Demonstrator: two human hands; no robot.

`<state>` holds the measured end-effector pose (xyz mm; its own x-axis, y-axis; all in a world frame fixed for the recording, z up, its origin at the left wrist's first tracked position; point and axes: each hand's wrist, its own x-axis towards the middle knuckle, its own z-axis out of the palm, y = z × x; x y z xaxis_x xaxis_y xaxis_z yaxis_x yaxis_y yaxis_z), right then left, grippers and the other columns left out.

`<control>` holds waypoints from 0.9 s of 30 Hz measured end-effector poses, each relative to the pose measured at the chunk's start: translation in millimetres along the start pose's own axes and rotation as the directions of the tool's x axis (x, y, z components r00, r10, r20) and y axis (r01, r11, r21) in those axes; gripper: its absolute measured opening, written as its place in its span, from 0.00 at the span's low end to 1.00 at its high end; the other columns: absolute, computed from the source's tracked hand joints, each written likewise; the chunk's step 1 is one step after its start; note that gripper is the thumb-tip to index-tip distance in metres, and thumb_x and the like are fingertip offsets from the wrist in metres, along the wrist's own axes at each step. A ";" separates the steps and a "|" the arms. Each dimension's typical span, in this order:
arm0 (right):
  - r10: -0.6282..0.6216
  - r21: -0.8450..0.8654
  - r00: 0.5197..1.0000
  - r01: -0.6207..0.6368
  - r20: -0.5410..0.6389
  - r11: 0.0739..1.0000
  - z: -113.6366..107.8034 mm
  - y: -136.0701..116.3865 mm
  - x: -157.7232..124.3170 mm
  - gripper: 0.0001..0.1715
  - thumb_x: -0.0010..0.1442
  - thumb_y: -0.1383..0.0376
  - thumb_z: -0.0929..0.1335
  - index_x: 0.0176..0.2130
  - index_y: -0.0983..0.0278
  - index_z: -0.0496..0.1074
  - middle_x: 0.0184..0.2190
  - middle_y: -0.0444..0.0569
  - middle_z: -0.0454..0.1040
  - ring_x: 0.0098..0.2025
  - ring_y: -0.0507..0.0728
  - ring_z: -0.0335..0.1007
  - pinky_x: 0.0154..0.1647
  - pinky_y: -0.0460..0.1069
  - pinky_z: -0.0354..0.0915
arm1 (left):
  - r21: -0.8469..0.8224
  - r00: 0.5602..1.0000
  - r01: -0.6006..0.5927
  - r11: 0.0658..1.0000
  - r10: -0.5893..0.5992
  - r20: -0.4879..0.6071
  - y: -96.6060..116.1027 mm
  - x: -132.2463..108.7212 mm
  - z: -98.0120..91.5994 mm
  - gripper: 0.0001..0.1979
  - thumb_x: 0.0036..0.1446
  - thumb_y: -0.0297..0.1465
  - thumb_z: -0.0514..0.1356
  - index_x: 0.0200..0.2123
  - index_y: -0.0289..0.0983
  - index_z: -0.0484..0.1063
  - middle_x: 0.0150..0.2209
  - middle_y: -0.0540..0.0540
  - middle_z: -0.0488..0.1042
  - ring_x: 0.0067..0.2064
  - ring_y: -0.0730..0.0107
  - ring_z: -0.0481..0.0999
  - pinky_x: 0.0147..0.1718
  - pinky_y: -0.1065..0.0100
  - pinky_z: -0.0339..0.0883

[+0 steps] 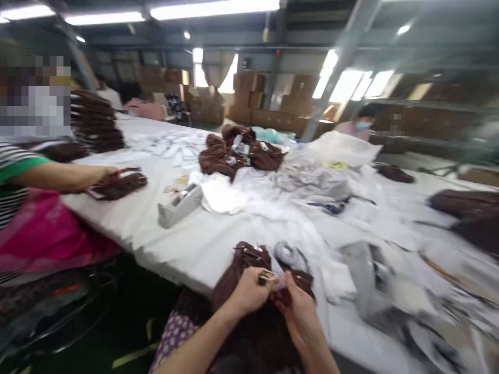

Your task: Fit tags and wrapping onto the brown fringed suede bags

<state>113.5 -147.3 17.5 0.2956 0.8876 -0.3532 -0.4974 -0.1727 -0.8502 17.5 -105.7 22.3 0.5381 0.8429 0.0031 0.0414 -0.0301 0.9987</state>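
A dark brown bag (230, 278) with small gold-coloured fittings lies at the table's front edge and over my lap. My left hand (249, 291) is closed at the bag's top, pinching around a gold-coloured metal fitting (266, 277). Facing it, my right hand (302, 314) has its thumb and fingers closed on the bag's brown material. Between my fingertips is a small pale piece (278, 283), too blurred to name. Just beyond my hands sits a grey-white roll (286, 253), perhaps of tape or ribbon.
White sheeting covers the long table (175, 249). A grey box (180, 205), a brown pile (241, 153) and a grey dispenser-like object (362, 280) stand on it. To the left, a co-worker's hand (107, 176) holds a brown piece (120, 186) near stacked brown goods (97, 122).
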 end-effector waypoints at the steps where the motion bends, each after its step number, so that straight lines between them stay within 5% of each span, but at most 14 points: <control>1: -0.017 0.007 0.997 0.018 -0.070 1.000 -16.1 -3.5 -8.8 0.20 0.56 0.53 0.72 0.33 0.69 0.74 0.27 0.48 0.73 0.26 0.50 0.68 0.24 0.44 0.65 | -0.013 0.999 -0.012 1.000 0.013 0.048 -1.9 1.4 3.2 0.15 0.58 0.36 0.57 0.21 0.35 0.66 0.20 0.51 0.65 0.24 0.73 0.62 0.25 0.69 0.55; 7: -0.047 0.135 0.985 0.070 -0.168 0.988 -29.3 -5.7 -20.6 0.23 0.35 0.57 0.80 0.27 0.69 0.76 0.23 0.46 0.75 0.23 0.48 0.66 0.23 0.42 0.60 | -0.029 0.984 -0.026 0.999 0.031 0.178 -10.5 5.4 0.8 0.19 0.51 0.44 0.62 0.23 0.35 0.66 0.21 0.52 0.64 0.25 0.74 0.60 0.25 0.71 0.53; 12: -0.044 0.166 0.983 0.074 -0.178 0.983 -34.4 -2.1 -22.9 0.21 0.38 0.56 0.79 0.24 0.70 0.75 0.19 0.46 0.73 0.19 0.47 0.62 0.19 0.42 0.57 | 0.055 0.979 -0.022 0.998 0.010 0.204 -9.6 8.6 9.8 0.27 0.56 0.51 0.54 0.17 0.36 0.62 0.17 0.51 0.61 0.22 0.74 0.58 0.24 0.70 0.51; 17: 0.002 0.283 0.977 0.059 -0.213 0.957 -47.7 -3.0 -24.2 0.18 0.39 0.59 0.79 0.29 0.67 0.76 0.24 0.48 0.77 0.24 0.52 0.70 0.22 0.44 0.63 | 0.053 0.972 -0.032 0.998 0.018 0.236 4.2 9.4 -2.3 0.23 0.49 0.51 0.62 0.30 0.35 0.68 0.27 0.50 0.66 0.30 0.70 0.63 0.31 0.70 0.56; 22: 0.015 0.372 0.976 0.068 -0.218 0.926 -58.4 -2.9 -22.1 0.14 0.43 0.61 0.78 0.30 0.63 0.75 0.26 0.47 0.77 0.26 0.54 0.73 0.21 0.44 0.64 | -0.044 0.970 0.121 0.992 -0.109 0.217 6.1 7.0 -8.1 0.32 0.57 0.57 0.45 0.32 0.34 0.69 0.30 0.46 0.68 0.30 0.69 0.63 0.29 0.69 0.56; 27: 0.050 0.441 0.974 0.054 -0.221 0.896 -63.3 -1.9 -20.7 0.11 0.46 0.63 0.77 0.30 0.63 0.75 0.27 0.46 0.77 0.26 0.52 0.73 0.22 0.44 0.66 | 0.043 0.962 -0.010 0.999 -0.002 0.274 8.4 7.1 -1.2 0.20 0.58 0.48 0.56 0.27 0.36 0.65 0.26 0.52 0.62 0.30 0.71 0.60 0.30 0.71 0.54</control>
<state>160.0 -192.4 1.6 0.4434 0.7615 -0.4728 -0.7892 0.0816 -0.6087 20.6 -99.4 30.8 0.7481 0.6634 -0.0127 0.0719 -0.0620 0.9955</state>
